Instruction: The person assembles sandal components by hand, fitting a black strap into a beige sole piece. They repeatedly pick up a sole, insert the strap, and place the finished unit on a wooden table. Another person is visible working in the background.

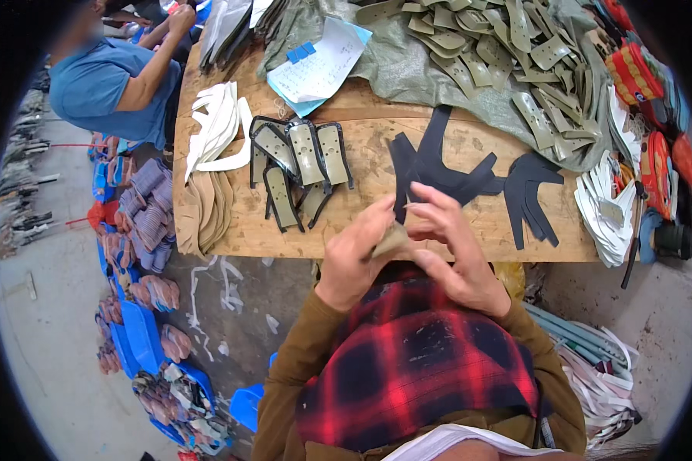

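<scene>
My left hand point(359, 253) is closed on a small olive piece point(392, 241), held just above my lap at the table's near edge. Most of that piece is hidden by my fingers. My right hand point(460, 257) faces it with fingers spread and curved, its thumb close to the piece; whether they touch I cannot tell. Beyond my hands lie black forked cut pieces point(446, 173), with a second black stack point(529, 196) to their right. To the left is a group of olive perforated plates with black edging point(306, 157).
A heap of bare olive plates point(488, 54) lies on a grey-green sack point(392, 65) at the back. White cut pieces point(221, 127) and tan ones point(207, 207) lie left, more white ones point(607, 211) right. A person in blue point(108, 81) stands far left. Blue trays point(138, 334) line the floor.
</scene>
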A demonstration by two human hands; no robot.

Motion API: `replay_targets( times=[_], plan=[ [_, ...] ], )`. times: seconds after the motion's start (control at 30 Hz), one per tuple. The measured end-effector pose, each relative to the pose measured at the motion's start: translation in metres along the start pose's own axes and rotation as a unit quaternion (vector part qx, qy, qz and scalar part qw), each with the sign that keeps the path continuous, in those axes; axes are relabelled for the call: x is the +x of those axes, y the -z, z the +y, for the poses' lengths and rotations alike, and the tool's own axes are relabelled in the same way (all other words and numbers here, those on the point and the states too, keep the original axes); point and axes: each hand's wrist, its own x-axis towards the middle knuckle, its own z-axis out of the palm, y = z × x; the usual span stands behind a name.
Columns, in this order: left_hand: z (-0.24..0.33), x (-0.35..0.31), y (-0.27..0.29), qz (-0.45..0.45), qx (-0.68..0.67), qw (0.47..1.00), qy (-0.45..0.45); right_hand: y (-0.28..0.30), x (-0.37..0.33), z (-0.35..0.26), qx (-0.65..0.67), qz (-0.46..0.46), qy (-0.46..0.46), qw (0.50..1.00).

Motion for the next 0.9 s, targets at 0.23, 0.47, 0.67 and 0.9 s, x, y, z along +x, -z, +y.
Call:
replay_targets(
  times=[0.23, 0.47, 0.67, 0.9],
  plan=[
    [0.001, -0.008, -0.007, 0.033, -0.015, 0.993, -0.112, 0.0, 0.01, 0.027, 0.269, -0.034, -0.229, 0.935],
    [-0.006, -0.02, -0.008, -0.008, 0.032, 0.996, -0.085, -0.004, 0.012, 0.014, 0.122, 0.074, -0.135, 0.981],
    [-0.008, -0.017, -0.022, 0.036, 0.044, 0.996, -0.062, -0.016, 0.01, 0.005, -0.002, 0.133, -0.051, 0.99],
    [-0.013, -0.011, -0.033, 0.071, 0.093, 0.991, -0.071, -0.018, 0.006, 0.007, -0.02, 0.132, -0.053, 0.99]
  ],
)
